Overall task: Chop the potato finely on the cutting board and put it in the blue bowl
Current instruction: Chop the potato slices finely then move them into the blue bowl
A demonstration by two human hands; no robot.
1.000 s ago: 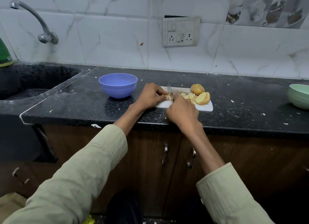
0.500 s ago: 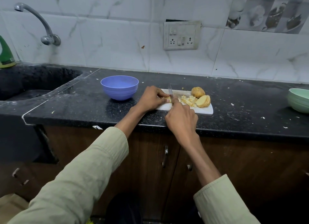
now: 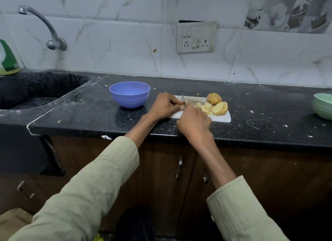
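The potato piece (image 3: 181, 107) sits on the cutting board (image 3: 226, 117), pinched by the left hand (image 3: 164, 106). The right hand (image 3: 195, 123) grips the knife (image 3: 183, 99). Some chopped bits (image 3: 204, 106) are done; slices (image 3: 220, 108) and a whole potato (image 3: 214, 98) wait. The blue bowl (image 3: 129, 94) looks empty.

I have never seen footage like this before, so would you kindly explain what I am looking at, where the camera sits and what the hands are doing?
There is no machine here: a person wears one wide-angle camera on the head, looking forward and down at their own two hands. On the black counter lies a white cutting board. The left hand holds a small potato piece steady on the board. The right hand grips a knife, whose blade pokes up between the hands. Further right on the board lie chopped bits, a sliced potato half and a whole potato. The blue bowl waits left of the board, nothing visible in it. A green bowl sits at the far right; a sink lies left.
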